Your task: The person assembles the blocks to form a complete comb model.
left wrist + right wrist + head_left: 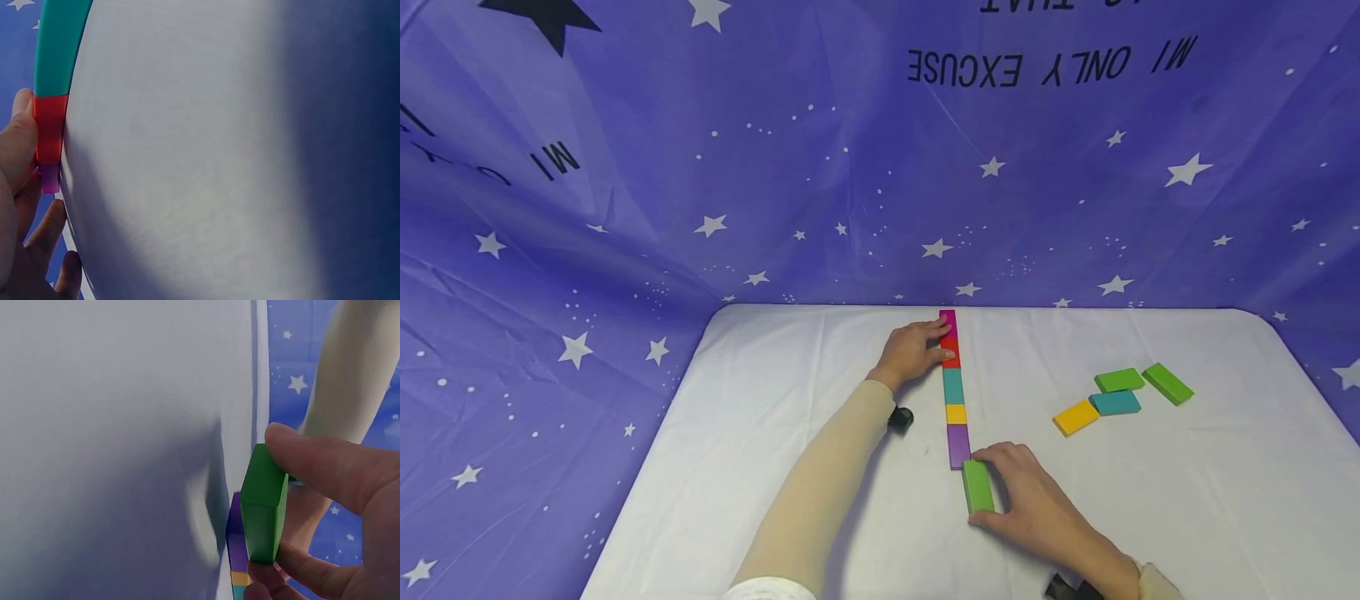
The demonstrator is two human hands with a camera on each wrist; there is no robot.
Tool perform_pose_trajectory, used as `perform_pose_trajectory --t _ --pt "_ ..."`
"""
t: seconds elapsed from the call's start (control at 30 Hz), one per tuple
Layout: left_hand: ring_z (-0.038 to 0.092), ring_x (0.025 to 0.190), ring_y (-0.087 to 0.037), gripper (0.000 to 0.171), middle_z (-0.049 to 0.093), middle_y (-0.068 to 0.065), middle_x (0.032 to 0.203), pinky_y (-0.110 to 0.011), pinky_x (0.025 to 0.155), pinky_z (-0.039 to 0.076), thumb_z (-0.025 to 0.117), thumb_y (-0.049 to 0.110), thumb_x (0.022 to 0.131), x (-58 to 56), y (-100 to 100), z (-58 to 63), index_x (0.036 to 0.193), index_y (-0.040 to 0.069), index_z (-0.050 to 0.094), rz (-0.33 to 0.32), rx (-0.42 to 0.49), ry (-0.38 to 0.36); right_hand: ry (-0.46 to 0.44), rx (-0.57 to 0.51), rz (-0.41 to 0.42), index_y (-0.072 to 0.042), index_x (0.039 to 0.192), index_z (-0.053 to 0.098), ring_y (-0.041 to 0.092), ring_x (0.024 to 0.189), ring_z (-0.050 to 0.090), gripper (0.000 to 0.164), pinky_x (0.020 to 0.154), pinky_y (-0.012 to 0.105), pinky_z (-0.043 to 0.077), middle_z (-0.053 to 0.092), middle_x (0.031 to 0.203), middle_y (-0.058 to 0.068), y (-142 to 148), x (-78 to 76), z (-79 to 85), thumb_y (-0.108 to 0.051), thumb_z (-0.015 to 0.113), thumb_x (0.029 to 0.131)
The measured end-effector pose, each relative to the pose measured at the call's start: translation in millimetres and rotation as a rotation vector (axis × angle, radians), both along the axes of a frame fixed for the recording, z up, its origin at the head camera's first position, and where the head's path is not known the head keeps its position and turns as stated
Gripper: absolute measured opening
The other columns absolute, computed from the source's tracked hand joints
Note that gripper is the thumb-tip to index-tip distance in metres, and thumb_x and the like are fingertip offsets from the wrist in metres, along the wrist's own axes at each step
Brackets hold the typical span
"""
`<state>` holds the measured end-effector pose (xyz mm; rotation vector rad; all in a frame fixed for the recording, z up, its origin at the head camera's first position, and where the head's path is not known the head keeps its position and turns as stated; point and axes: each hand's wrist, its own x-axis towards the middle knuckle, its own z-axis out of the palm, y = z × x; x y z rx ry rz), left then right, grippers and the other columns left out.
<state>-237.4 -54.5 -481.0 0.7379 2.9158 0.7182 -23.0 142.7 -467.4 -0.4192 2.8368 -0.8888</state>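
A straight row of flat blocks runs toward the viewer: magenta [949, 316], red [951, 344], teal [952, 387], yellow [956, 414] and purple [958, 446]. At its far end my left hand [912, 350] rests against the magenta and red blocks from the left. The left wrist view shows the thumb [20, 134] against the red block, other fingers spread. By the purple end, my right hand [1037, 504] pinches a green block [978, 487] between thumb and fingers. In the right wrist view that block [262, 494] is tilted and hides part of the row.
On the right of the white tabletop [1240, 483] lie two loose green blocks [1119, 381], [1168, 383], a teal block [1116, 403] and a yellow block [1077, 417]. Behind the table hangs a purple star-printed cloth [850, 183].
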Motion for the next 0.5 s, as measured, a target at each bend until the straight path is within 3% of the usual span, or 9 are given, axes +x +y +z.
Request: perform_pose_trajectory --t 0.13,0.5 --pt "0.046 0.140 -0.018 0.055 0.050 0.007 0.150 -0.037 0.114 0.038 0.072 0.038 0.093 0.6 -0.3 0.8 0.143 0.019 0.058 -0.008 0.008 0.005 -0.040 0.011 -0.014 -0.020 0.120 0.064 0.010 0.110 0.050 0.068 0.100 0.039 0.050 0.059 0.115 -0.011 -4.9 1.9 0.2 -0.033 0.096 0.062" --pt "0.045 0.140 -0.017 0.055 0.049 0.008 0.151 -0.037 0.115 0.037 0.071 0.039 0.093 0.6 -0.1 1.1 0.143 0.020 0.057 -0.002 0.001 -0.003 0.002 0.000 0.033 -0.016 0.119 0.063 0.009 0.106 0.050 0.069 0.096 0.038 0.052 0.058 0.111 -0.011 -12.5 7.4 -1.9 -0.032 0.096 0.060"
